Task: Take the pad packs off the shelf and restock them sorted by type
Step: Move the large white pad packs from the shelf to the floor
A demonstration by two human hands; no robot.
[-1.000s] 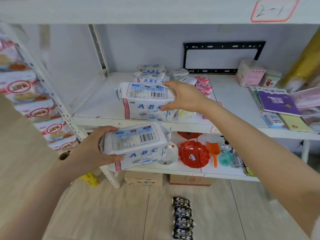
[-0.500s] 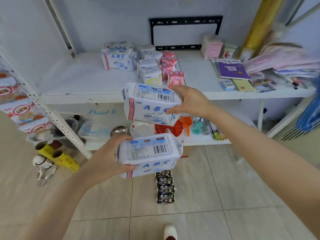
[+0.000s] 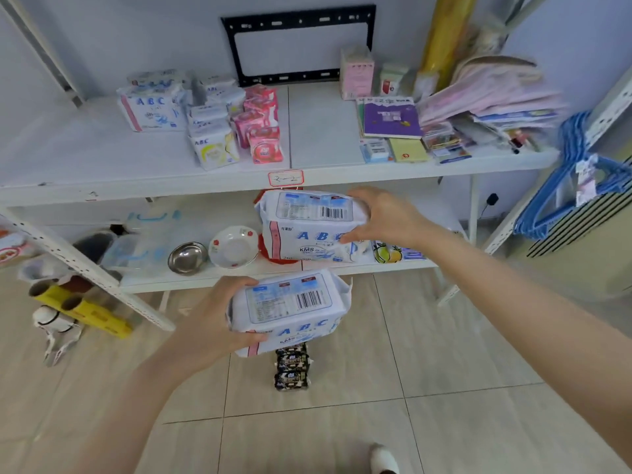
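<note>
Gripping a white pad pack in each hand, I held both off the shelf (image 3: 85,155); my left hand (image 3: 208,323) curled round the left end of the lower ABC pack (image 3: 290,309), thumb across its printed front; my right hand (image 3: 383,217) clamped the right end of the upper ABC pack (image 3: 307,227), fingers over the barcode face, thumb on the lettering; up beyond the right fingertips (image 3: 357,196), on the shelf, stood a large ABC pack (image 3: 150,109), small white ABC packs (image 3: 212,145) and pink packs (image 3: 263,145); just below the left thumb, dark packets (image 3: 292,367) lay on the floor tiles (image 3: 444,354).
</note>
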